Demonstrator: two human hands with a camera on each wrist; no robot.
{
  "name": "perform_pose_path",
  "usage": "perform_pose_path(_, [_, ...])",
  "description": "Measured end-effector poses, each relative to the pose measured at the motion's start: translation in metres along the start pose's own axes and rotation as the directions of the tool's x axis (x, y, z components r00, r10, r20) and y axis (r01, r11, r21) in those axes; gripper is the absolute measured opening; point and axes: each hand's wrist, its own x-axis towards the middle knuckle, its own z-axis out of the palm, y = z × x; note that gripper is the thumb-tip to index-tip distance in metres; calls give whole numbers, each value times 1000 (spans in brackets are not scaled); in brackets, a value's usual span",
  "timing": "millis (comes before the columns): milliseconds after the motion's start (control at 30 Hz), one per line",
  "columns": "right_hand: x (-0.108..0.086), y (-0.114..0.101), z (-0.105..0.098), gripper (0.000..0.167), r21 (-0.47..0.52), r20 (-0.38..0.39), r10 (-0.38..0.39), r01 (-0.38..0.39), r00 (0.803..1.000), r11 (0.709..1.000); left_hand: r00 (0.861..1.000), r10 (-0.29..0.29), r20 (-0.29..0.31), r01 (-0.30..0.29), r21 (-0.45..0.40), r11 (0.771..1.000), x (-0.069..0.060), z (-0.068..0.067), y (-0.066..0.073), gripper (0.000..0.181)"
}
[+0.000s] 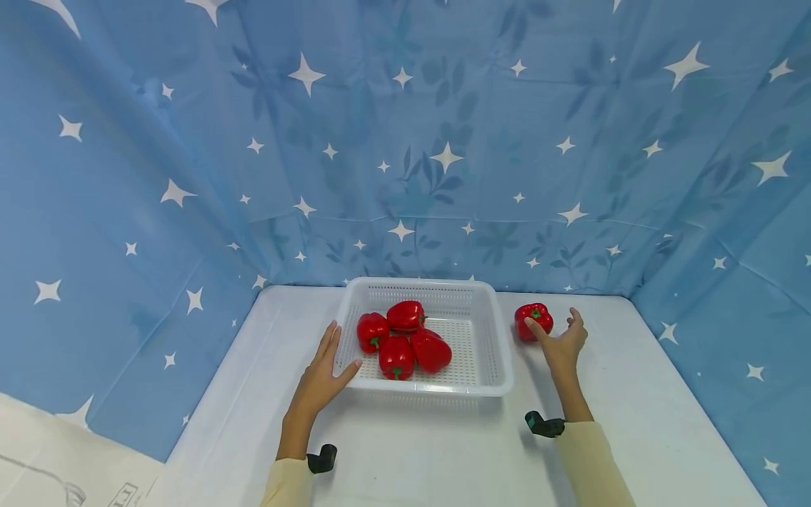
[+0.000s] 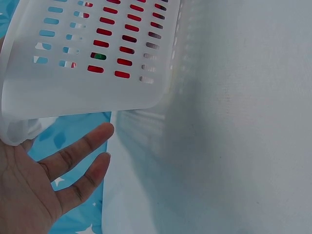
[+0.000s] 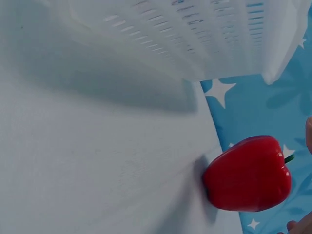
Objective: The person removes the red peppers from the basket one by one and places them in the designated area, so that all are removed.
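A white perforated basket (image 1: 497,338) holds several red bell peppers (image 1: 396,358) toward its left side. At the basket's left edge is my left hand (image 1: 319,384), fingers straight and spread, the thumb over the near rim; the left wrist view shows this hand (image 2: 34,190) beside the basket wall (image 2: 83,92). Right of the basket, one red pepper (image 1: 524,325) rests on the table, seen whole in the right wrist view as a pepper (image 3: 248,175) with a green stem. My right hand (image 1: 562,348) is beside it, thumb in front of the pepper and fingers apart from it on the right.
The table (image 1: 405,451) has a white cover. Blue cloth (image 1: 393,127) with white stars hangs behind it and along both sides. Pale printed material (image 1: 57,465) lies at the lower left. A dark device (image 1: 323,458) sits on each wrist.
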Motion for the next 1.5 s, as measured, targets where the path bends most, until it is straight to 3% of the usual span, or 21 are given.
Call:
perform_pose_path(233, [-2,-13,0,96,44,-87,-64,68,994,997,1000,-1,1,1,-7,1000,1,0,-1,91])
perform_pose_path(400, [-4,-26,1,87,127,-161,-152,173,975,977,1000,6,0,-6,-10,1000,1,0,-1,91])
perform_pose_path(667, [-13,-50,5,76,213,-153,-253,282,955,935,1000,-1,0,1,-22,1000,0,1,-1,91])
perform_pose_path(867, [-17,-63,9,72,249,-60,-302,307,952,919,1000,15,-16,-15,-36,999,1,3,-3,88])
perform_pose_path(1033, [-19,-70,12,67,316,78,-337,297,938,901,1000,16,-18,-17,-46,999,1,3,-3,87])
perform_pose_path(1133, [-20,-77,15,66,299,208,-352,283,913,911,1000,15,-18,-16,-45,999,1,3,-2,88])
perform_pose_path(1233, [-31,-95,12,67,260,327,-357,280,875,924,1000,17,-17,-18,-48,999,1,2,-2,88])
perform_pose_path(1367, [-37,-109,14,66,252,428,-364,277,827,927,1000,15,-16,-16,-61,998,1,0,-1,87])
perform_pose_path(1500, [-23,-96,27,67,312,499,-358,222,789,924,1000,12,-21,-13,-57,998,0,1,0,88])
